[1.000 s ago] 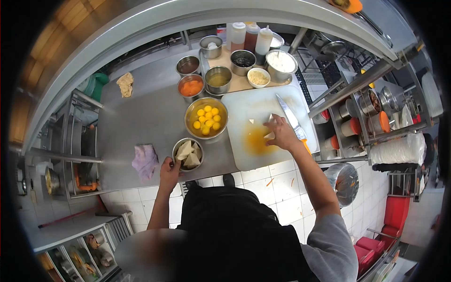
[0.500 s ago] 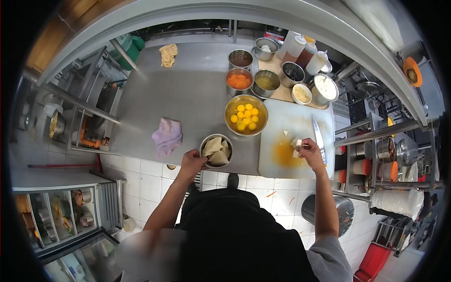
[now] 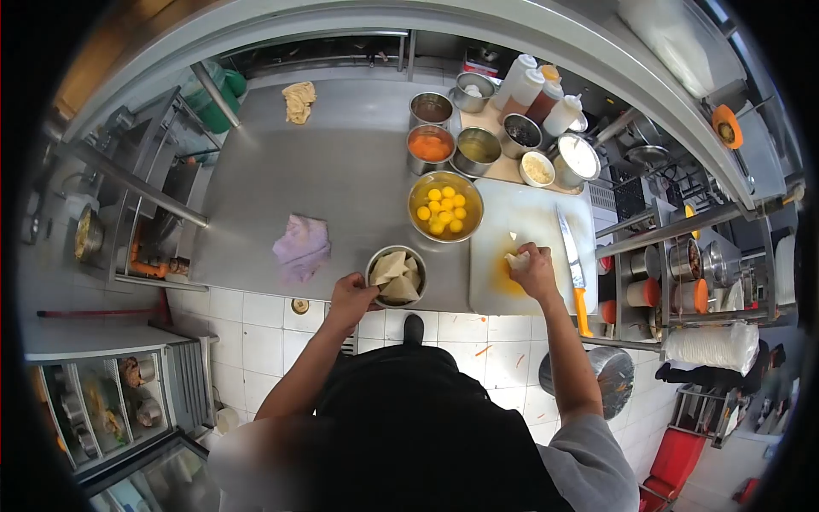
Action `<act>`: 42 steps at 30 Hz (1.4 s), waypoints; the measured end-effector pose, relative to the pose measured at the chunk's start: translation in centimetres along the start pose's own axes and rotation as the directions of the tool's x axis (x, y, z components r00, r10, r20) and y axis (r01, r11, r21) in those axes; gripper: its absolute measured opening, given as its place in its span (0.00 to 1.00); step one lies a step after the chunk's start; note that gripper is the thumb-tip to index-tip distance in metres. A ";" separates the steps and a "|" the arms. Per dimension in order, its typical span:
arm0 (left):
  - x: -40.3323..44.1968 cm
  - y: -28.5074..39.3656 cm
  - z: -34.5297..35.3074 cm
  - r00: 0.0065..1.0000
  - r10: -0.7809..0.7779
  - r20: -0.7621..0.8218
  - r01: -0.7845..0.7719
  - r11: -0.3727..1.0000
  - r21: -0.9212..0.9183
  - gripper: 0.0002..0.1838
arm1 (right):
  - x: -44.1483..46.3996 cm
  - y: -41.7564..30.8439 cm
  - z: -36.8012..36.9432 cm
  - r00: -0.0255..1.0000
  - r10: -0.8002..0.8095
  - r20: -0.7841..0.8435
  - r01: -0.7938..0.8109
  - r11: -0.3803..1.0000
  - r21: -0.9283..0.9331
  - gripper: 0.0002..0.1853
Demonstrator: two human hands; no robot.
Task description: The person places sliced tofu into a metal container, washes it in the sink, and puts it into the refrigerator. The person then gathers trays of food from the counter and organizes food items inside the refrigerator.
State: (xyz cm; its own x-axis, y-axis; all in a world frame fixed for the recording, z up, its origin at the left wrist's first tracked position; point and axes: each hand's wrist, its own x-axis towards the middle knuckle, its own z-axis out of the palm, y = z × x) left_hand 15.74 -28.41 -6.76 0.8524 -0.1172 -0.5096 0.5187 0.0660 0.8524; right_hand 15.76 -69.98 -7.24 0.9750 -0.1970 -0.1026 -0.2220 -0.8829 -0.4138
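Sliding toward 9 o'clock across the cutting board, the right hand just uncovered the orange knife handle, fingertips pinched around some pale bits. So those are closer to the steel bowl of pale wedges, out at its 3 o'clock, not in it. Meanwhile the left hand has its rim pinched at 8 o'clock, barely any gap.
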 end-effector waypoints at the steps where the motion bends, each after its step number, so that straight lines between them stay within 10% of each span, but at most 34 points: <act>1: 0.1 0.0 0.3 1.000 -0.002 0.009 0.002 1.000 0.003 0.10 | -0.1 -0.1 0.0 1.000 -0.019 0.001 0.019 0.999 -0.034 0.32; 17: 1.3 -0.7 3.5 0.991 -0.050 0.123 0.041 0.996 0.075 0.05 | -2.1 -1.3 0.5 0.985 -0.142 -0.101 0.144 0.990 0.011 0.32; 23: 0.6 0.5 2.6 0.993 -0.037 0.113 0.033 0.999 0.039 0.10 | -1.4 -3.4 -2.7 0.945 0.105 0.309 -0.285 0.726 0.625 0.28; 33: -4.1 2.4 -9.0 0.995 0.058 0.085 -0.050 0.994 -0.100 0.09 | -6.6 -31.1 -1.7 0.809 -0.572 0.136 0.494 0.787 0.371 0.33; 39: -9.5 2.3 -25.0 0.985 0.120 -0.123 -0.119 0.993 0.014 0.08 | -9.6 -43.9 4.5 0.781 -0.598 0.178 0.473 0.753 0.456 0.23; 42: -12.7 3.0 -32.6 0.985 0.074 -0.153 -0.111 0.963 -0.247 0.08 | -11.4 -49.0 9.7 0.694 -0.704 0.148 0.586 0.672 0.453 0.22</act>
State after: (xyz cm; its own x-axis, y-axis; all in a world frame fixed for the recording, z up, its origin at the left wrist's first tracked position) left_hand 8.60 5.54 -1.56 0.8886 0.0409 -0.4569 0.4213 0.3215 0.8480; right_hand 15.40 -20.31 5.44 0.8319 0.5482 0.0863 0.4176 -0.5159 -0.7480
